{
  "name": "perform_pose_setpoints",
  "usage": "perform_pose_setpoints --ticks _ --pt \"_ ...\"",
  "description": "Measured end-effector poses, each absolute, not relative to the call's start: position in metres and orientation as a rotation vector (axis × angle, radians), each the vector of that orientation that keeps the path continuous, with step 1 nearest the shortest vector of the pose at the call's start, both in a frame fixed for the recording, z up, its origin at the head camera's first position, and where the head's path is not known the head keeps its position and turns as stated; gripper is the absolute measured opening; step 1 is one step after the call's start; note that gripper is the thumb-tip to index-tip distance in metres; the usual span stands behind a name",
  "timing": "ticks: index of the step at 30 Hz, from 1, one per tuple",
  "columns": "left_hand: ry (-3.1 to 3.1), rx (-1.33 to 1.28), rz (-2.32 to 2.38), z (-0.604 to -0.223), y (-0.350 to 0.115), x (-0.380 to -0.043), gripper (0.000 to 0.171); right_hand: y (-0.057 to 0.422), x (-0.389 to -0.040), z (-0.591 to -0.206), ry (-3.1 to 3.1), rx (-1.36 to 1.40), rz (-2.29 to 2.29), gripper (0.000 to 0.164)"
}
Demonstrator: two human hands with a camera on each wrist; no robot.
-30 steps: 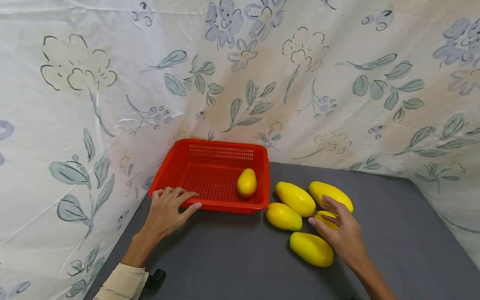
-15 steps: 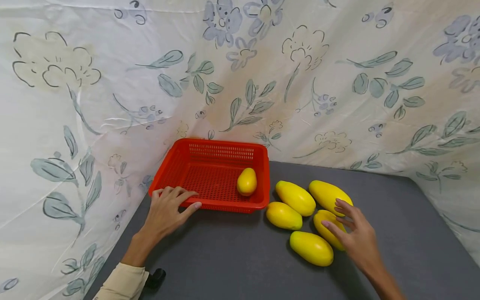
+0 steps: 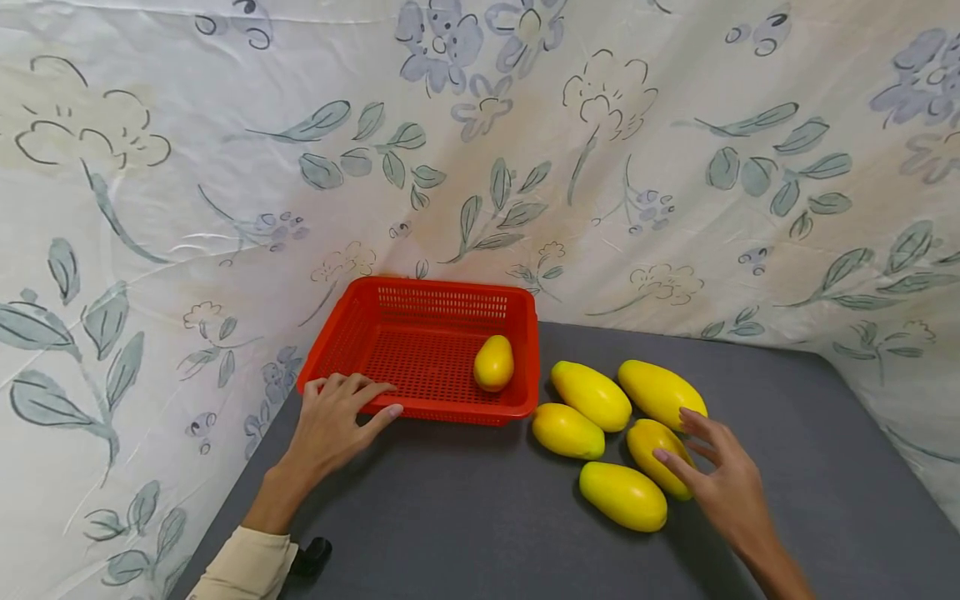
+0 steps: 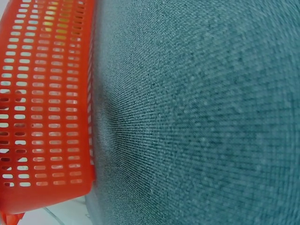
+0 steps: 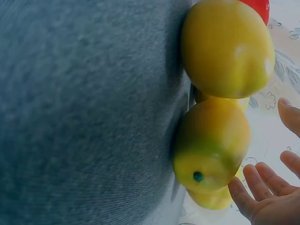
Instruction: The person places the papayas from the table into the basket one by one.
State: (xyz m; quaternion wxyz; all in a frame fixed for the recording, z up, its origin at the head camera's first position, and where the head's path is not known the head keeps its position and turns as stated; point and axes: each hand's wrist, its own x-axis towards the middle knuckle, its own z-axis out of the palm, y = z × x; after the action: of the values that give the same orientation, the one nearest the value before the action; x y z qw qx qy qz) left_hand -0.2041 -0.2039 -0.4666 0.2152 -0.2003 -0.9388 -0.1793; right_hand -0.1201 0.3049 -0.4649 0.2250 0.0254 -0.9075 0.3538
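Observation:
A red plastic basket [image 3: 427, 412] stands at the back left of the table, with one yellow papaya [image 3: 494, 364] inside near its right wall. My left hand [image 3: 333, 421] holds the basket's near-left rim, fingers bent over it and thumb on the front. In the left wrist view the basket's slotted wall [image 4: 51, 117] shows, but no hand. My right hand [image 3: 723, 479] is spread beside a papaya [image 3: 656, 454] in the group right of the basket. Its thumb and fingers are parted around that fruit's right end; contact is unclear. In the right wrist view, a green-tipped papaya [image 5: 211, 145] lies near the fingers.
Several more papayas lie close together, among them a front one [image 3: 622, 497], a left one [image 3: 567, 432] and a far one [image 3: 660, 393]. Floral cloth [image 3: 600, 208] hangs behind and left of the grey table [image 3: 465, 517]. A black object [image 3: 311, 557] sits beside the left sleeve.
My right hand has drawn back to the right and slightly down, uncovering more of the papaya beside it. The left hand, basket and fruit stay put.

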Motion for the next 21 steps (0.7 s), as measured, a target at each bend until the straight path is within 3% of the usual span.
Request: perform_pose_setpoints --ticks 21 --pt "-2.590 -0.561 -0.488 -0.4683 -0.2044 -0.2037 0.040 0.3154 -0.1218 -0.4738 -2.810 -0.043 0.960 0.075"
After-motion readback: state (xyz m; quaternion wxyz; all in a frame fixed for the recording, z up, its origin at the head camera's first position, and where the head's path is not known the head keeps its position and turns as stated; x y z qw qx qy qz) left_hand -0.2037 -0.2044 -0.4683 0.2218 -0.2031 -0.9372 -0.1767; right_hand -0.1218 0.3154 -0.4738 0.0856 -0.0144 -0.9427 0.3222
